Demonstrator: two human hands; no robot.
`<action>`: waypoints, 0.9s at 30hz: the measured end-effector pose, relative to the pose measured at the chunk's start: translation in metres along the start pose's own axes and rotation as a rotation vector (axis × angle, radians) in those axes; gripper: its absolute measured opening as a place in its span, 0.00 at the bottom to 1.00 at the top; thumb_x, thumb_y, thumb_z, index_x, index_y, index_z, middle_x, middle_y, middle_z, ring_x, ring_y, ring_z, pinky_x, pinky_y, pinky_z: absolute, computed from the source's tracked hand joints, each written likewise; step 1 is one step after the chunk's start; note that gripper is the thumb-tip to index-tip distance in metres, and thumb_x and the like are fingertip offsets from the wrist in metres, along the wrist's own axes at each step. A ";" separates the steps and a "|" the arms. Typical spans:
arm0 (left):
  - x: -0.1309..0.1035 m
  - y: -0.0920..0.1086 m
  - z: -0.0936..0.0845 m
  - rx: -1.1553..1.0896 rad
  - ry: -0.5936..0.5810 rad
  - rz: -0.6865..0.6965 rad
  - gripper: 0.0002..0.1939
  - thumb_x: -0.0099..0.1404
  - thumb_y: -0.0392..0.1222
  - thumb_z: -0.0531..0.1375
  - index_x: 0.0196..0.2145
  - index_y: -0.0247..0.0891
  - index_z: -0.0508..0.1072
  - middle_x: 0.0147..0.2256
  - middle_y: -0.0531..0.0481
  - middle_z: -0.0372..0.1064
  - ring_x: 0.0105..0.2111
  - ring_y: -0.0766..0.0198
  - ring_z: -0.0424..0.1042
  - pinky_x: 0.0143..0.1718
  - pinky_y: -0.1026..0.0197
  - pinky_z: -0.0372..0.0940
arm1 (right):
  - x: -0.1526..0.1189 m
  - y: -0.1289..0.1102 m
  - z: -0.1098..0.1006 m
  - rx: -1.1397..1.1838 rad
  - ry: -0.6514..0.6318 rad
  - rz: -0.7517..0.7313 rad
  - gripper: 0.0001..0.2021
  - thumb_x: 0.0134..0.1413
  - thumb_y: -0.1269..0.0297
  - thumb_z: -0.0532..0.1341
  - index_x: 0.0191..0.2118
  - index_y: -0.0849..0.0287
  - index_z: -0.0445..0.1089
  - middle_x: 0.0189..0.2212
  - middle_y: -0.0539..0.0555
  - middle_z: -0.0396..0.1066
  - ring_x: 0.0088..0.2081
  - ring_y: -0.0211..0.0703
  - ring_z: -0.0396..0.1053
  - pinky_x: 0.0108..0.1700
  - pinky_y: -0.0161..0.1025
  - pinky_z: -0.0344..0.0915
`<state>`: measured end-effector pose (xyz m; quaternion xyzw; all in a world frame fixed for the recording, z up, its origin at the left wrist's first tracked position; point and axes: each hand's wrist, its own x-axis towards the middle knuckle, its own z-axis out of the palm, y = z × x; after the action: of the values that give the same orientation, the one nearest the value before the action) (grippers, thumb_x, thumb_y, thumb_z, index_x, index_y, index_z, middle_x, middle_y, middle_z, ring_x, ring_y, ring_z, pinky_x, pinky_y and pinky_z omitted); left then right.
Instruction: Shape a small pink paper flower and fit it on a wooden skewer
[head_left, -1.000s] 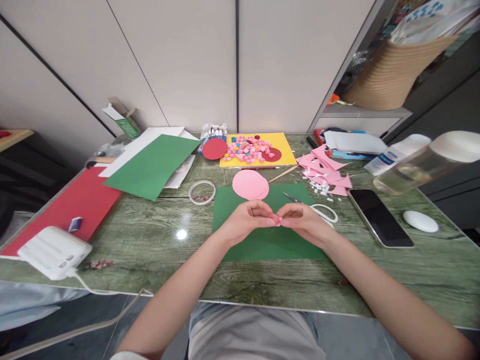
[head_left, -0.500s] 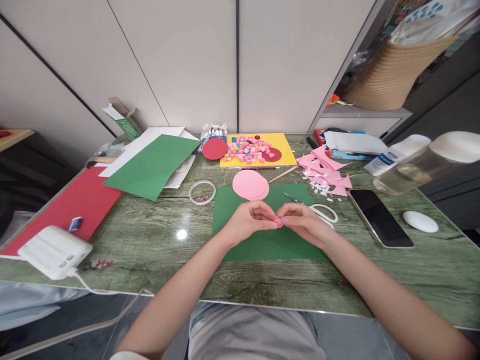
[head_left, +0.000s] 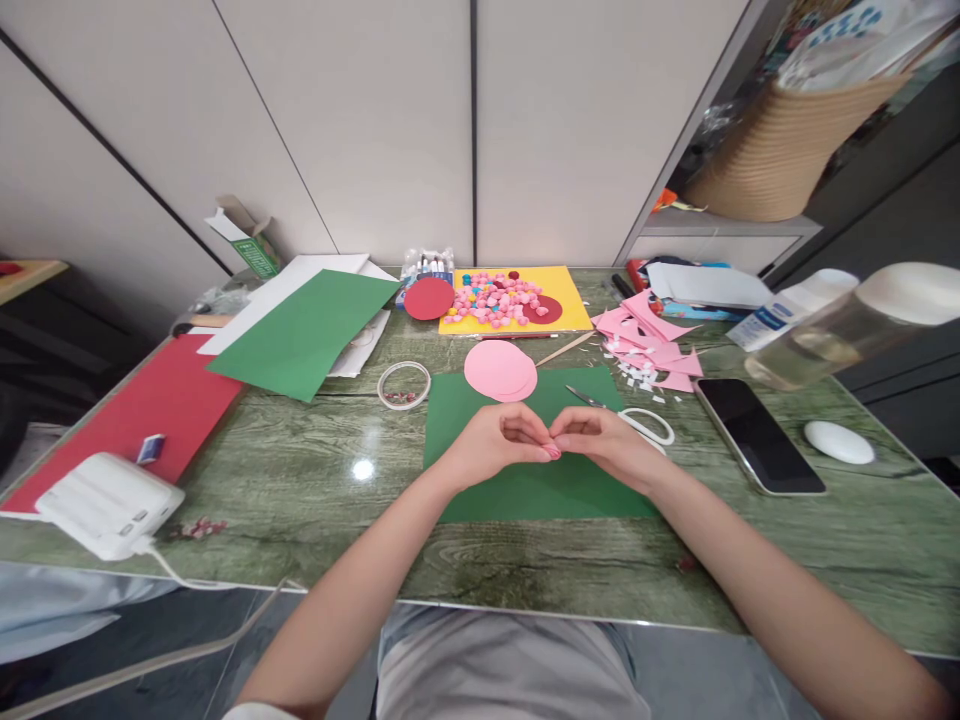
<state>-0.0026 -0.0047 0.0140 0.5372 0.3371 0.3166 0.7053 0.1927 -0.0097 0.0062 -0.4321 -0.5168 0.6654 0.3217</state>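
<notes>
Here are the hands, left hand (head_left: 496,440) and right hand (head_left: 604,446), tip to tip above the green sheet (head_left: 517,492). Both are nearly closed, thumbs and fingertips pinched on one tiny pink piece (head_left: 553,451), most of it tucked out of sight. That piece isn't finished yet, I'd say: it's between the fingers, not on the heap.

Just beyond, pink discs (head_left: 499,370) overlap on the sheet's far edge; they look whole, so that's likely stock left to work. Farther back, plenty seems done: a heap of balls (head_left: 495,298), mostly pink, crowds the yellow sheet (head_left: 564,283), and its right part shows a red disc. Pink scraps (head_left: 646,338) lie to the right, so cutting has evidently gone on.

Now the edges! Scissors (head_left: 654,424) sit just past the right hand, blades over the green sheet, handles reaching off its right side; that's the tight spot. The phone (head_left: 761,436) is farther right. Over on the left, open table (head_left: 352,520) runs from the green sheet toward the white charger (head_left: 109,505), with the tape ring (head_left: 403,406) at the far side. A strip lies nearer too, but the forearms cross the near edge.
</notes>
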 end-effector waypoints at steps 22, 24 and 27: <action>0.000 -0.003 -0.006 0.039 -0.057 -0.004 0.13 0.46 0.40 0.68 0.28 0.32 0.70 0.30 0.45 0.75 0.34 0.60 0.75 0.40 0.56 0.67 | 0.001 -0.005 -0.007 -0.439 -0.089 -0.087 0.10 0.50 0.56 0.61 0.31 0.57 0.73 0.29 0.51 0.74 0.32 0.42 0.68 0.37 0.37 0.62; 0.000 -0.003 -0.006 0.028 -0.046 -0.007 0.13 0.46 0.40 0.68 0.28 0.32 0.70 0.30 0.45 0.75 0.34 0.60 0.75 0.41 0.56 0.67 | 0.000 -0.006 -0.005 -0.513 -0.067 -0.136 0.10 0.51 0.56 0.60 0.31 0.57 0.73 0.30 0.51 0.74 0.33 0.43 0.68 0.38 0.38 0.61; 0.000 -0.003 -0.007 0.003 -0.037 -0.013 0.14 0.46 0.40 0.69 0.28 0.32 0.70 0.30 0.45 0.75 0.34 0.60 0.75 0.41 0.55 0.67 | -0.002 -0.006 -0.003 -0.593 -0.054 -0.181 0.10 0.52 0.56 0.59 0.31 0.56 0.72 0.31 0.51 0.73 0.33 0.44 0.68 0.39 0.39 0.61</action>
<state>-0.0084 -0.0015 0.0100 0.5419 0.3281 0.3013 0.7127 0.1958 -0.0092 0.0120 -0.4415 -0.7331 0.4653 0.2260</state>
